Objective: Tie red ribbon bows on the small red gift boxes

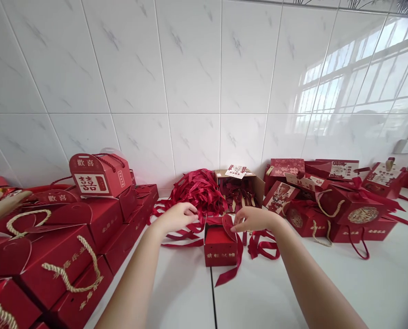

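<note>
A small red box with gold characters stands on the white table in the middle, its top partly open. My right hand is at the box's right side, its fingers closed on the rounded flap. A dark red ribbon hangs down that side and trails onto the table in front. Left of the box, my left hand hovers near the loose ribbons, its fingers curled; whether they hold anything is too small to make out. Behind it lies a heap of red ribbons.
Red boxes with rope handles are stacked at the left, where another person's hand shows. A cardboard box of tags stands at the back. Finished-looking red boxes crowd the right, near a loose ribbon.
</note>
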